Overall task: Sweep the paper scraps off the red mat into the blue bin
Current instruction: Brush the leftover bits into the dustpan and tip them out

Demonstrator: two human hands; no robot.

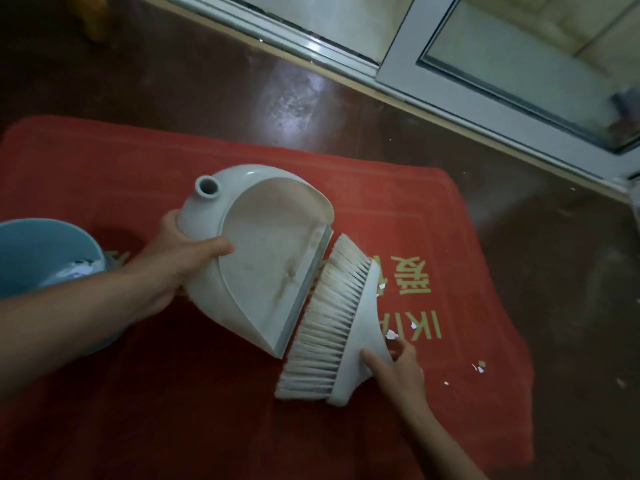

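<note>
Paper scraps (81,270) inside blue bin (33,242)

**Two bare arms at work**

Of the person, only the arms show. The left hand (173,261) runs back into a bare left forearm (69,317), which looks broad and heavy so close to the wide lens and is uncovered right to the edge of view. The right hand (401,372) looks smaller, on a slim bare right forearm (446,441) that is likewise uncovered to the edge. In the dim light, nails and finer marks are too blurred to tell.
</note>
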